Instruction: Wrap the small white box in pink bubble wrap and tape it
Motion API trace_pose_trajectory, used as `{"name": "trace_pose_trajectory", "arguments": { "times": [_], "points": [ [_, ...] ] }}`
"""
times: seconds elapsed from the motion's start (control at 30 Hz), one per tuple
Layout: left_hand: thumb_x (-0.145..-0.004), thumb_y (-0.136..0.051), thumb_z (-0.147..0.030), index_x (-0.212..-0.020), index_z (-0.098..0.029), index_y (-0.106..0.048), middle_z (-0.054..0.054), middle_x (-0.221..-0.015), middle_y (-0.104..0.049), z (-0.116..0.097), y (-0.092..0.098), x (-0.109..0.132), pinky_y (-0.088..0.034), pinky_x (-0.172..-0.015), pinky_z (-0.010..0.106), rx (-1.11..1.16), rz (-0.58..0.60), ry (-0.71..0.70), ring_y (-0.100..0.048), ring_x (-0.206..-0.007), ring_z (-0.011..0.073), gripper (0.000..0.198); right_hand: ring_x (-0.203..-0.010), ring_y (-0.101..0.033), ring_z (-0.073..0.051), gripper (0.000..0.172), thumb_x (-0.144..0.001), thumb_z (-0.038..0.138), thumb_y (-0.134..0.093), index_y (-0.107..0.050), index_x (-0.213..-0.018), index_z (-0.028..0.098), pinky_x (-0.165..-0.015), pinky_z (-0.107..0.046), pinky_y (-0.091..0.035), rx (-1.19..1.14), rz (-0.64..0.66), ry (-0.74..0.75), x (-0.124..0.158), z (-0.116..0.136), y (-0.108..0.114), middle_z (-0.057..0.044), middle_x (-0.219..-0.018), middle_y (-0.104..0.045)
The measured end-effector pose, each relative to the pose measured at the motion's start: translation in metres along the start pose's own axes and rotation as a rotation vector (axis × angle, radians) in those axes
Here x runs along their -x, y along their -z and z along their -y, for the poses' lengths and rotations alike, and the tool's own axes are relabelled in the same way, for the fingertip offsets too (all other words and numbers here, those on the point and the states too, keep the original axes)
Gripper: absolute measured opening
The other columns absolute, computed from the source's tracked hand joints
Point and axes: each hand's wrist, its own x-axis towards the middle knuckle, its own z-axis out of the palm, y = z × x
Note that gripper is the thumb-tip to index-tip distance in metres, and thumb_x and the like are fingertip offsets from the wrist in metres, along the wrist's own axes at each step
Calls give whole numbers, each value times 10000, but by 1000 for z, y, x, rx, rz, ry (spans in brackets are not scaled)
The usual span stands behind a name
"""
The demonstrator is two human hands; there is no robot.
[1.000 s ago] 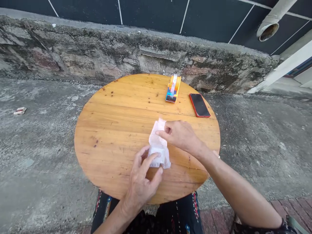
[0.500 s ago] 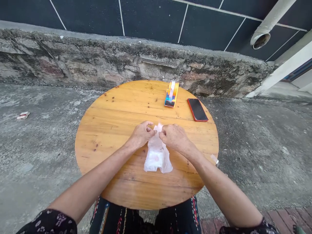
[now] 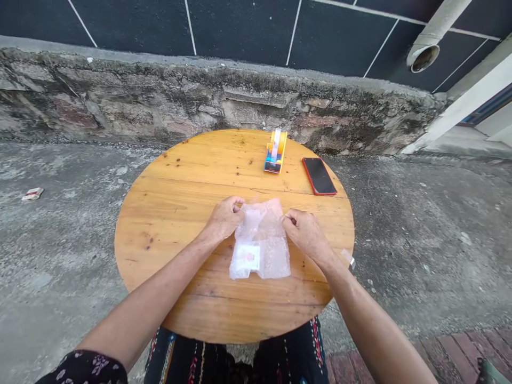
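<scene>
Rounded, dark-spotted yellow-brown wooden counter (image 3: 172, 224) | before its middle, lying spread: crinkled, translucent pinkish-white wrapping sheet (image 3: 275, 253) | far side, standing: yellow-and-blue plastic tape dispenser (image 3: 276, 151) | right of dispenser, apart: flat, rectangular, red-cased, black-screened phone (image 3: 319, 176) | right edge: small translucent strip (image 3: 348, 257)

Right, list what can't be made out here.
All in the head view:
White square at the plastic wrap: pinkish mark too blurred.
Left hand: some fingertips hidden by the hand itself.
Right arm: upper part cut off by the bottom edge.
Scrap on the ground: too small to identify.
</scene>
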Motion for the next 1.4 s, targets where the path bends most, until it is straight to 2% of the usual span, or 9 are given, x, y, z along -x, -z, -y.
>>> {"name": "trace_pose_trajectory", "arguments": {
  "times": [0.13,0.27,0.37,0.5,0.73,0.9,1.07,1.23,1.4],
  "points": [
    [-678,-544,-228,-844,-155,-641,-36,-592,-593,-3,2,0,-385,-519,226,-14,38,-14,-531,-523,119,205,-498,-374,-109,317,-853,244,-436,-389,-542,203,-525,-253,-234,0,12,11,3,-6,0,40,-501,-415],
    [-723,-575,-327,-974,-161,-626,-18,-690,-623,-4,9,7,-410,-571,256,-65,-9,-29,-554,-578,137,305,-538,-425,-119,370,-925,298,-366,-448,-579,199,-550,-254,-268,-10,33,28,9,-12,5,19,-556,-496],
    [-748,-590,-380,-1005,-182,-614,-9,-783,-629,-4,19,21,-418,-630,268,-110,-76,-51,-556,-650,143,325,-552,-429,-118,365,-945,339,-370,-470,-624,197,-558,-254,-282,-38,11,-2,18,-15,13,25,-580,-491],
    [-791,-571,-458,-835,-195,-627,-1,-771,-633,-7,31,49,-424,-639,267,-168,-2,-107,-556,-684,150,272,-544,-394,-108,346,-937,376,-430,-457,-640,200,-542,-249,-291,-130,14,1,34,-14,21,48,-569,-433],
    [-696,-672,-444,-983,-203,-600,-19,-758,-589,-14,26,72,-411,-567,259,-351,57,-213,-519,-600,131,382,-700,-551,-143,251,-848,336,-589,-634,-1031,170,-652,-277,-416,-156,81,46,38,3,12,-40,-883,-663],
    [-752,-556,-275,-985,-198,-586,-30,-690,-590,-11,31,77,-403,-537,240,-199,49,-116,-541,-584,131,247,-763,-597,-169,322,-800,222,-605,-632,-1114,158,-723,-312,-451,-169,129,75,34,9,1,-54,-891,-687],
    [-786,-541,-325,-969,-174,-579,-14,-713,-600,8,47,87,-425,-529,230,89,31,14,-569,-590,130,240,-860,-607,-172,244,-861,206,-515,-642,-1070,205,-786,-328,-469,-373,63,213,48,7,9,-51,-949,-676],
    [-765,-567,-361,-1005,-159,-562,-38,-657,-544,22,56,92,-379,-436,213,130,23,135,-496,-485,104,314,-996,-579,-191,298,-876,114,-446,-686,-874,290,-886,-402,-443,-340,346,519,82,13,28,-4,-911,-671],
    [-776,-540,-334,-1044,-168,-572,-30,-694,-555,21,57,94,-392,-457,216,55,-21,139,-506,-502,102,318,-1144,-530,-235,288,-802,120,-558,-677,-997,296,-1036,-475,-342,-137,581,474,121,24,37,-7,-985,-693]
  ]
}}
